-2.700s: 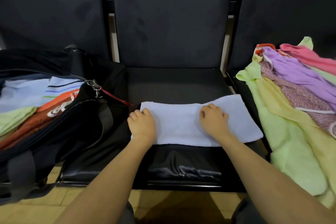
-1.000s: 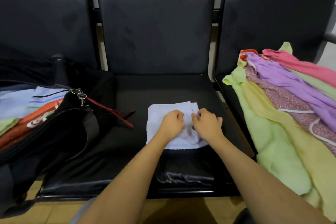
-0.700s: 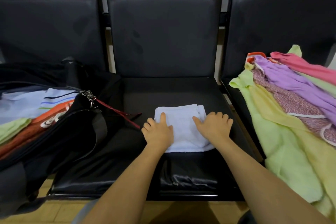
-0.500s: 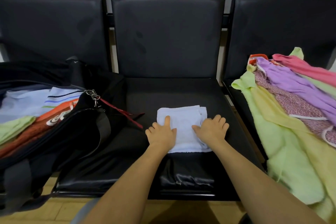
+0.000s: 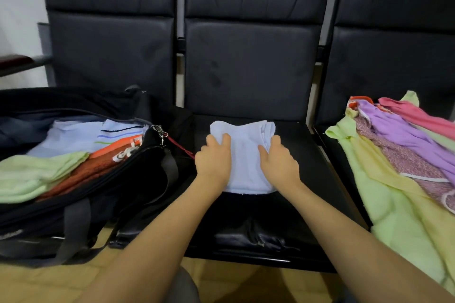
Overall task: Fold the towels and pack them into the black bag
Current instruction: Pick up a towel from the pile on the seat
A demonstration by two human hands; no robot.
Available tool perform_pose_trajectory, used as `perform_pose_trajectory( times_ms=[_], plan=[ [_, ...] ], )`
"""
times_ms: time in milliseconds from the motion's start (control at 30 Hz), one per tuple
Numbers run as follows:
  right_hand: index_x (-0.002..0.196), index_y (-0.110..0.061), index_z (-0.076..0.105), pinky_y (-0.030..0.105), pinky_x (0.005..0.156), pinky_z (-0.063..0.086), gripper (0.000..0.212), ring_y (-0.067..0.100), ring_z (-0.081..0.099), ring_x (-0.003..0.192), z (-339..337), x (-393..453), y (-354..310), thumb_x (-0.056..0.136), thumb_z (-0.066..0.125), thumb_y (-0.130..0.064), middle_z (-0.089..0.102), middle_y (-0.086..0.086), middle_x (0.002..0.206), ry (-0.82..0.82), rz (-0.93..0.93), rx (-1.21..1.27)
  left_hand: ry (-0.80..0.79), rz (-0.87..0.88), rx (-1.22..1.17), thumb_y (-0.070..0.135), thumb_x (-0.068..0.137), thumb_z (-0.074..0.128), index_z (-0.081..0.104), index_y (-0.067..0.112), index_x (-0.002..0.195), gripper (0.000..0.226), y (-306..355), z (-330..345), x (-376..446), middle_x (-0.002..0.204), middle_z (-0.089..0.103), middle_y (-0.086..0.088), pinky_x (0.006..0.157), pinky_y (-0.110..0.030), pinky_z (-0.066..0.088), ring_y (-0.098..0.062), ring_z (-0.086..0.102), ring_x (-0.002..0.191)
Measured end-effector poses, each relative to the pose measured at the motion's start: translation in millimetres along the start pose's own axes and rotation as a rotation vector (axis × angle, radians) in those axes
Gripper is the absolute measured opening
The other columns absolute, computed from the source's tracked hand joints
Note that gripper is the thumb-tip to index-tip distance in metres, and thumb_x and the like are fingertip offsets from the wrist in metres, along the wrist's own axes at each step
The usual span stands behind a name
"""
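At the frame's centre, both forearms reached up from the bottom edge. The left hand (image 5: 214,158) and right hand (image 5: 277,164) gripped the folded towel (image 5: 243,152) by its sides, thumbs on top, over the middle seat (image 5: 312,155). The bag (image 5: 138,179) lay open at left.

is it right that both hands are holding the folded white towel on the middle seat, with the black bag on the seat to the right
Not quite. The head view shows the black bag on the seat to the left; the seat to the right holds the pile of loose towels. The rest stands: the left hand and right hand hold the folded white towel on the middle seat.
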State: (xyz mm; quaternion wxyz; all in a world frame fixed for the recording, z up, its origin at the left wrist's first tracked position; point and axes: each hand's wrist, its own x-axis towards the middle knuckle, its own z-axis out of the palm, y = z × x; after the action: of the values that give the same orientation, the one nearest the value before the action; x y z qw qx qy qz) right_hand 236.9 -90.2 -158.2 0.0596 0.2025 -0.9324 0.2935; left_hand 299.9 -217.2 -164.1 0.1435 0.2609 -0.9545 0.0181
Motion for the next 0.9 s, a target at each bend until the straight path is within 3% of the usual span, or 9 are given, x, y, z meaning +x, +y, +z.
perform_pose_trajectory(
  times_ms=[67,333,433,500,600,700,833,900],
  plan=[
    [0.118,-0.007,0.041,0.043,0.078,0.049,0.035,0.028,0.060,0.090,-7,1,-25,0.100,0.039,-0.037,0.060,0.010,0.103,0.028,-0.049,0.038,0.040,0.001,0.023,0.017,0.099,0.039,0.024,0.016,0.141,0.044,-18,-18,4,0.117,0.042,-0.013,0.056,-0.031,0.034,-0.024,0.056,0.083],
    [0.126,-0.009,0.038,0.036,0.070,0.044,0.039,0.027,0.059,0.090,-6,12,-130,0.100,0.039,-0.038,0.059,0.009,0.105,0.047,-0.210,0.166,0.181,-0.069,0.061,0.017,0.099,0.039,0.032,0.016,0.136,0.038,-113,-71,25,0.112,0.044,-0.014,0.057,-0.034,0.035,-0.026,0.051,0.071],
    [0.133,-0.007,0.035,0.038,0.074,0.045,0.045,0.030,0.059,0.095,11,18,-168,0.100,0.039,-0.038,0.059,0.011,0.112,0.013,-0.261,0.169,0.302,-0.128,0.075,0.020,0.089,0.058,0.049,0.016,0.122,0.034,-156,-79,33,0.090,0.044,-0.009,0.042,-0.026,0.017,-0.019,0.030,0.048],
    [0.135,-0.004,0.034,0.042,0.082,0.046,0.049,0.032,0.059,0.097,27,23,-193,0.099,0.040,-0.037,0.060,0.012,0.113,0.001,-0.297,0.146,0.227,-0.150,0.050,0.016,0.095,0.048,0.041,0.015,0.127,0.034,-185,-77,41,0.089,0.032,-0.008,0.043,-0.029,0.011,-0.018,0.023,0.047],
    [0.112,-0.006,0.045,0.039,0.084,0.035,0.028,0.029,0.055,0.084,54,37,-229,0.097,0.040,-0.030,0.061,0.006,0.089,0.045,-0.416,0.034,0.221,-0.190,0.041,0.014,0.097,0.042,0.032,0.016,0.134,0.038,-229,-69,52,0.092,0.028,-0.009,0.047,-0.033,0.021,-0.019,0.024,0.050],
    [0.089,-0.015,0.037,0.034,0.074,0.020,0.010,0.022,0.041,0.070,82,54,-260,0.093,0.041,-0.023,0.041,-0.004,0.066,0.078,-0.502,-0.062,0.215,-0.225,0.028,0.014,0.098,0.040,0.028,0.017,0.139,0.043,-268,-54,67,0.101,0.037,-0.012,0.056,-0.037,0.032,-0.022,0.036,0.059],
    [0.075,-0.015,0.038,0.035,0.080,0.018,0.019,0.020,0.037,0.079,118,85,-286,0.090,0.047,-0.024,0.033,-0.005,0.067,0.106,-0.569,-0.212,0.163,-0.250,-0.016,0.018,0.098,0.042,0.021,0.019,0.143,0.049,-302,-30,94,0.107,0.037,-0.013,0.060,-0.038,0.039,-0.030,0.047,0.072],
    [0.076,-0.013,0.046,0.035,0.084,0.017,0.020,0.022,0.040,0.089,133,102,-291,0.091,0.048,-0.025,0.040,-0.003,0.076,0.148,-0.622,-0.345,0.150,-0.262,-0.060,0.019,0.098,0.041,0.021,0.020,0.143,0.049,-312,-16,111,0.106,0.035,-0.013,0.062,-0.039,0.041,-0.031,0.049,0.073]
  ],
)
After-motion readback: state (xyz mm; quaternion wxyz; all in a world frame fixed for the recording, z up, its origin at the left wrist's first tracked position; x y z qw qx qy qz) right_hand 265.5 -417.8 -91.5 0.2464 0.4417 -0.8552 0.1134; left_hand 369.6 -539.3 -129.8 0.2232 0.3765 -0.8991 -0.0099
